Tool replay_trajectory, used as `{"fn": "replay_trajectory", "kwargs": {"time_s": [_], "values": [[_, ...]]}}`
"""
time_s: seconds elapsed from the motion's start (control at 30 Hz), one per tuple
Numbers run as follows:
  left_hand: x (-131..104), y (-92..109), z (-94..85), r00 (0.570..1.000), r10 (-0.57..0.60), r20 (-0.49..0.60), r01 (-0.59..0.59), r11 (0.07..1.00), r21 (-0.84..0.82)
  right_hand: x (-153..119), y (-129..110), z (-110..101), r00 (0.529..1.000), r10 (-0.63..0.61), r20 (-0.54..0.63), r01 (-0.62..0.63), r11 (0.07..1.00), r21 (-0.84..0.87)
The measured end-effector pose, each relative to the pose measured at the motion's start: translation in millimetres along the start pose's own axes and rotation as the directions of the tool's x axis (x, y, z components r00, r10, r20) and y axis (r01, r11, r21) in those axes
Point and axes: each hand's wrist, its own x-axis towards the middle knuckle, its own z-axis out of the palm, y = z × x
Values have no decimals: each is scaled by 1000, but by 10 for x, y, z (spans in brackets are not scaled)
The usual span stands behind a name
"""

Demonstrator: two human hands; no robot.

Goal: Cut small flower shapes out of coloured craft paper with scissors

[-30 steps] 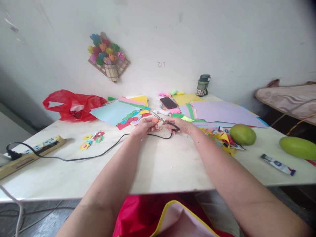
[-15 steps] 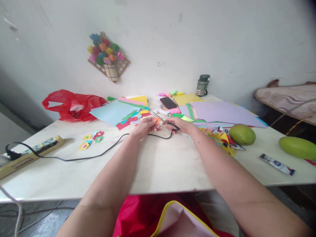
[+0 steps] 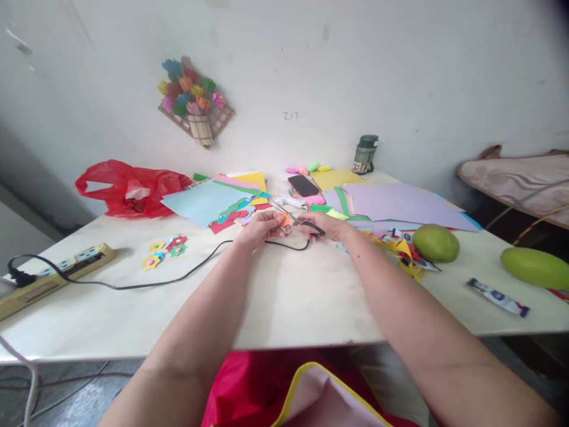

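My left hand (image 3: 261, 230) pinches a small piece of orange paper (image 3: 283, 219) over the middle of the table. Black-handled scissors (image 3: 312, 226) are gripped in my right hand (image 3: 326, 226), their blades pointing up and left past the orange paper. Whether the blades touch the paper, I cannot tell. Several cut paper flowers (image 3: 166, 251) in yellow, red, green and blue lie to the left of my hands. Just beyond the left hand are coloured paper cut-outs (image 3: 231, 218), and a white glue gun (image 3: 290, 201) lies behind the scissors, partly hidden.
A black cord (image 3: 178, 280) runs from the power strip (image 3: 57, 280) to near my hands. Paper sheets (image 3: 391, 200), a phone (image 3: 303, 185), a red plastic bag (image 3: 120, 178), a flask (image 3: 365, 154), green mangoes (image 3: 435, 242), a tube (image 3: 498, 297) and yellow paper scraps (image 3: 406, 252) surround them.
More of the orange paper shows between my hands, and the scissors have shifted very slightly. Otherwise the hands and table look the same.
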Motion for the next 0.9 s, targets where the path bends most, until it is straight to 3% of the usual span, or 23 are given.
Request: {"fn": "replay_trajectory", "kwargs": {"time_s": [0.9], "values": [[-25,41,47,1000,-9,23,10,999,-35,-61,-127,32,1000,5,-15,-7,997,-81]]}}
